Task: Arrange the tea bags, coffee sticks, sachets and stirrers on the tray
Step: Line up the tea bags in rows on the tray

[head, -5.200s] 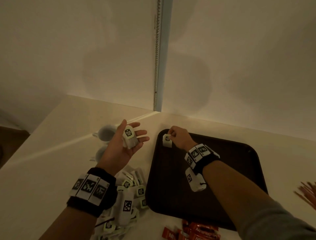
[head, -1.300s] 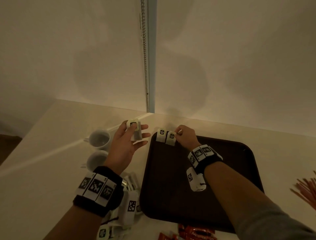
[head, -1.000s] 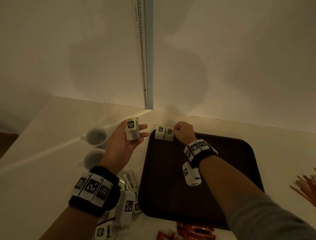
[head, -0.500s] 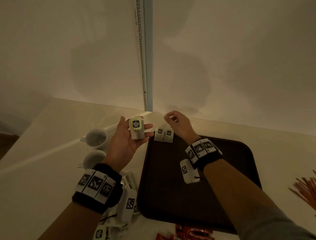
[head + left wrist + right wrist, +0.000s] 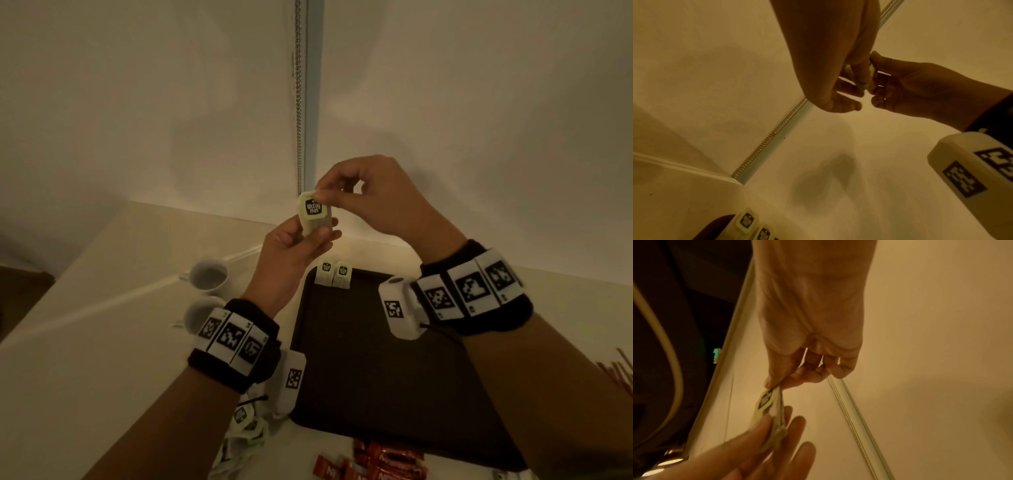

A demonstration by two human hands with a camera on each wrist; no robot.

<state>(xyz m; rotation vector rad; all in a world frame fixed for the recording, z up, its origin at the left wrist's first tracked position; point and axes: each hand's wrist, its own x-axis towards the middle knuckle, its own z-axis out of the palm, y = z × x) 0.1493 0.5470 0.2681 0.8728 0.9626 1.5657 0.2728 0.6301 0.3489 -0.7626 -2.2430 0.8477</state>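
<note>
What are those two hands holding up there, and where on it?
A small pale-green tea bag packet: the left hand grips its lower part, the right hand pinches its top edge.

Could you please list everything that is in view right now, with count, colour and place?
held tea bags: a small stack, count unclear, white with green-and-black labels, raised above the tray's far left corner
placed tea bags: two, same look, side by side at the tray's far left corner
tray: one, dark brown, on the counter
loose tea bags: a pile, count unclear, on the counter left of the tray's near corner
cups: two, white, on the counter left of the tray
coffee sticks: several, red, near the tray's front edge
stirrers: a bundle, reddish brown, far right edge
left hand: holds the stack's lower part
right hand: pinches the stack's top edge
</note>
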